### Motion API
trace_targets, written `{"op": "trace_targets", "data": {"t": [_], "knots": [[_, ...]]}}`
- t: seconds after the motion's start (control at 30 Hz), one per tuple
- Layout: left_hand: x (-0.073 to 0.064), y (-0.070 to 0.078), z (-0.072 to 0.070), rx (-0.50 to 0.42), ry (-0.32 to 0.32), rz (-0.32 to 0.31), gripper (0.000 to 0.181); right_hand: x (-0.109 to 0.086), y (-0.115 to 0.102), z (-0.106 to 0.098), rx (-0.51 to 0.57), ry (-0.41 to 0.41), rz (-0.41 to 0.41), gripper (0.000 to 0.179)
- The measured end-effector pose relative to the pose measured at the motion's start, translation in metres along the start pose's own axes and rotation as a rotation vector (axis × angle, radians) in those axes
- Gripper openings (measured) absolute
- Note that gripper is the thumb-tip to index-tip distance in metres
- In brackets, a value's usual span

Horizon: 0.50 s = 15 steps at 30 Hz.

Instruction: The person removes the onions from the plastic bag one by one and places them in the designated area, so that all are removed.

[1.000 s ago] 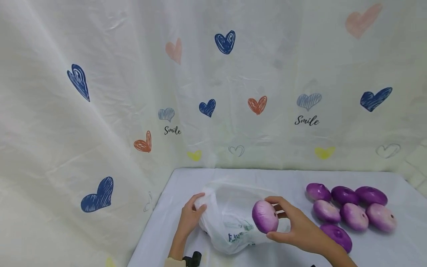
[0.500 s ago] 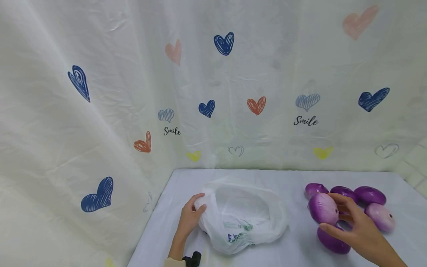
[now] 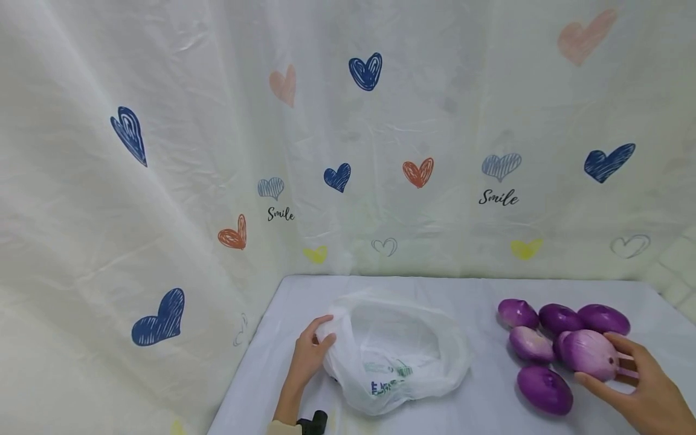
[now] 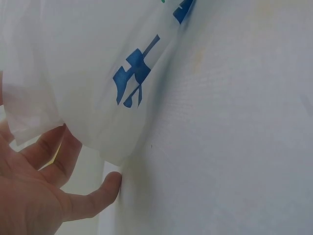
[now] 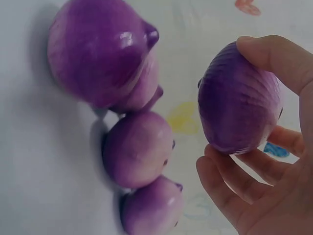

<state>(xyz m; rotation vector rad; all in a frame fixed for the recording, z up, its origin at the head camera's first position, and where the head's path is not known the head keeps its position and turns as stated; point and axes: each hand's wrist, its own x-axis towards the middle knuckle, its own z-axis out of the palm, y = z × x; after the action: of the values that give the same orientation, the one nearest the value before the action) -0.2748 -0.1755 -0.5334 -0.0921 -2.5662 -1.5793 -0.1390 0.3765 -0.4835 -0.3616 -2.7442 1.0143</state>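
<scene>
A white plastic bag (image 3: 402,399) with green and blue print lies on the table, its mouth facing up and toward me. My left hand (image 3: 312,353) holds its left rim; in the left wrist view the fingers (image 4: 61,156) reach behind the film and the thumb sits at its lower edge. On the right, my right hand (image 3: 647,380) grips a purple onion (image 3: 587,355) between thumb and fingertips. The right wrist view shows this onion (image 5: 239,100) raised apart from the others. In the head view it overlaps the middle row of onions, partly hiding some.
Several purple onions stand grouped at the right: a back row with a dark onion (image 3: 560,319), a paler onion (image 3: 531,344) in the middle row, and a front onion (image 3: 545,389). A white curtain (image 3: 435,121) printed with hearts hangs behind the white-covered table (image 3: 489,417).
My right hand has carried the gripped onion from over the bag's mouth rightward to the onion group. The left hand has stayed at the bag's rim.
</scene>
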Motion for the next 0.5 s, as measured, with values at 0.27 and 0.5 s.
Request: {"op": "trace_targets", "data": {"t": [0.27, 0.5], "knots": [[0.000, -0.001, 0.000, -0.014, -0.001, -0.007, 0.042, 0.002, 0.027, 0.004, 0.059, 0.039, 0.024, 0.112], [0.000, 0.001, 0.000, -0.012, 0.001, -0.014, 0.042, 0.004, 0.042, 0.005, 0.051, 0.002, 0.074, 0.115]]}}
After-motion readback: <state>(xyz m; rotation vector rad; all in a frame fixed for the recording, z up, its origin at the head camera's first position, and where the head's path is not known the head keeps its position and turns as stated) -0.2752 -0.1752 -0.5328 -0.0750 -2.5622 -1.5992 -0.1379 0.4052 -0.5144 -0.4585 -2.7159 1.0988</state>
